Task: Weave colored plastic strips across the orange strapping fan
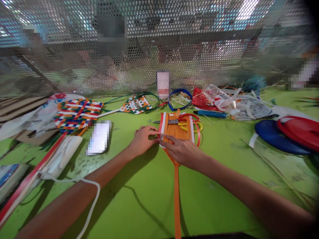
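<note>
The left hand [146,138] had its fingers pinched on the orange fan [181,134] at frame centre; the right hand [186,152] lay across it, grip unclear. The fan's long axis ran vertically, strip [176,196] pointing bottomward.

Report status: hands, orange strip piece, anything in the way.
Left hand at orange strip piece's left edge; right hand across its lower part. Piece on green table. Scissors across its upper part, possibly in the way.

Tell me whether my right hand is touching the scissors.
Apart. The head view shows orange strips visible between the right hand and the yellow handle of the scissors.
</note>
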Demonstrator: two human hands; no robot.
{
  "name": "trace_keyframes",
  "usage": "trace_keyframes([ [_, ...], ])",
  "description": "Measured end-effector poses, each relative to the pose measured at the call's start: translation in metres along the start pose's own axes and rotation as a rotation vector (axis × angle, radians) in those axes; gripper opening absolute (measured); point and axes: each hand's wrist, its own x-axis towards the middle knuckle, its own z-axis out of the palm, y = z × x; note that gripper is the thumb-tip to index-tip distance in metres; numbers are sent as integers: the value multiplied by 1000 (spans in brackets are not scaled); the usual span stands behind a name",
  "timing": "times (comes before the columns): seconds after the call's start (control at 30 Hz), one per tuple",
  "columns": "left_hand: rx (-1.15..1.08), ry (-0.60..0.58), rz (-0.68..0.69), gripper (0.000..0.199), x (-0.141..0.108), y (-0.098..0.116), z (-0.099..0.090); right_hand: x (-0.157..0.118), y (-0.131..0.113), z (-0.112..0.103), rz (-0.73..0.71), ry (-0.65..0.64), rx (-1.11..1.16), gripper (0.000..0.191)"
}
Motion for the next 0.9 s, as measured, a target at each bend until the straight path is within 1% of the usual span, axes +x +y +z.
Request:
trace_keyframes([
  [0.13,129,-12,3,28,-2,-2,0,0,1,1,-7,10,11,45],
  [0.27,175,-23,5,28,-2,-6,1,0,1,1,-13,12,16,45],
  [0.47,168,-63,-58,36,-2,-8,-1,0,-1,-2,22,-29,31,46],
  [0.67,172,-53,-64,33,-1,-10,0,0,-2,-2,24,-23,20,47],
  [0.9,131,-43,-57,35,0,-11,0,1,-1,-2,17,-21,26,46],
])
